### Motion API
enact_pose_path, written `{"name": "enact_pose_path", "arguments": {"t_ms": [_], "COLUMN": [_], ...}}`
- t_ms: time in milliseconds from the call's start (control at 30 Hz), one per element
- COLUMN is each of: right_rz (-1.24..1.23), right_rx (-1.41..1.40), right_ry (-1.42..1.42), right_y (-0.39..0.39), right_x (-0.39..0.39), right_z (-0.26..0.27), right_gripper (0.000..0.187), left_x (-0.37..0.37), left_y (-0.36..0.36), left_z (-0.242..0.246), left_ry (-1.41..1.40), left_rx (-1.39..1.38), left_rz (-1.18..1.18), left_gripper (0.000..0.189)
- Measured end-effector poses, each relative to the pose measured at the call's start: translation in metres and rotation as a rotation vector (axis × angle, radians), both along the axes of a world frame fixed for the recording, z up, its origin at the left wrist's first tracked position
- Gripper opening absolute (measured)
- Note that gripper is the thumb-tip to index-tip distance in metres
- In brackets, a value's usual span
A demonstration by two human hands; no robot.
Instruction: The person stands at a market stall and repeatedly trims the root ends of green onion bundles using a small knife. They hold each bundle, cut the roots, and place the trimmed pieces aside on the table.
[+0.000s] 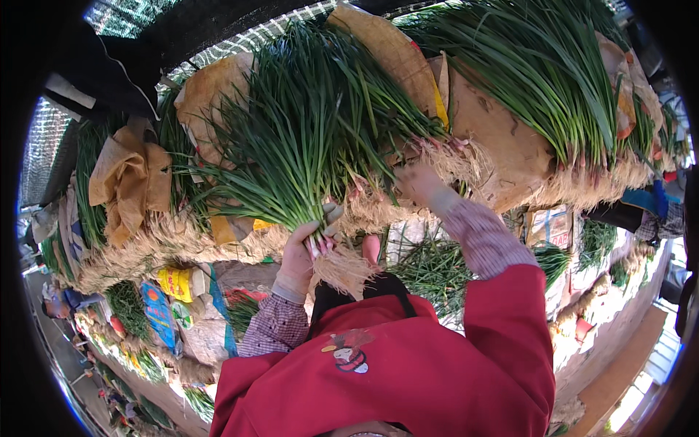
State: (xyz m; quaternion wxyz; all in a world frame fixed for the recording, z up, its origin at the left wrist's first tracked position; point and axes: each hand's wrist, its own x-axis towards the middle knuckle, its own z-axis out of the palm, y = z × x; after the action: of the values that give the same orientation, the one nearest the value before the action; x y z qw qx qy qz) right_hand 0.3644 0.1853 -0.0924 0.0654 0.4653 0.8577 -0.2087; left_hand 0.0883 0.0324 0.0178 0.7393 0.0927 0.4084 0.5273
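My left hand [303, 248], in a pale glove, is closed around the lower stems of a bunch of green onions [306, 191]. The pale roots hang below the fist toward my apron, and the leaves fan up and away over the pile. My right hand [418, 183], also gloved and slightly blurred, reaches to the root ends of loose green onions [404, 114] lying on the heap. Whether its fingers grip any stalk cannot be made out. Pinkish stem bases and tangled roots [450, 155] lie beside it.
Another pile of green onions [568, 109] lies at the right, past brown sacking [497, 136]. A crumpled brown cloth [128, 180] rests at the left. Cut leaves [437, 273] and a yellow bag [180, 284] lie on the ground. Other people [666, 216] are at the far right and left.
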Motion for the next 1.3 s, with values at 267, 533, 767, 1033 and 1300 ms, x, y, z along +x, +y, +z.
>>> {"name": "enact_pose_path", "arguments": {"t_ms": [267,533,767,1033,1300], "right_rz": [0.051,0.124,0.074,0.155,-0.156], "right_rx": [-0.408,0.481,0.421,0.131,-0.375], "right_ry": [-0.764,-0.139,0.051,0.014,-0.289], "right_y": [-0.117,0.000,0.074,-0.118,-0.126], "right_x": [0.155,0.053,0.024,-0.023,0.036], "right_z": [0.033,0.045,0.065,0.072,0.057], "right_gripper": [0.025,0.019,0.023,0.025,0.045], "left_x": [0.002,0.000,-0.009,0.031,0.012], "left_y": [-0.005,-0.003,-0.010,0.000,-0.013], "left_z": [-0.013,-0.024,-0.026,-0.021,-0.023], "left_ry": [-0.138,-0.170,-0.064,-0.084,-0.287], "left_rx": [-0.072,-0.045,-0.087,-0.115,-0.062], "left_rz": [0.012,-0.051,-0.094,-0.142,-0.009], "left_gripper": [0.057,0.051,0.028,0.032,0.034]}}
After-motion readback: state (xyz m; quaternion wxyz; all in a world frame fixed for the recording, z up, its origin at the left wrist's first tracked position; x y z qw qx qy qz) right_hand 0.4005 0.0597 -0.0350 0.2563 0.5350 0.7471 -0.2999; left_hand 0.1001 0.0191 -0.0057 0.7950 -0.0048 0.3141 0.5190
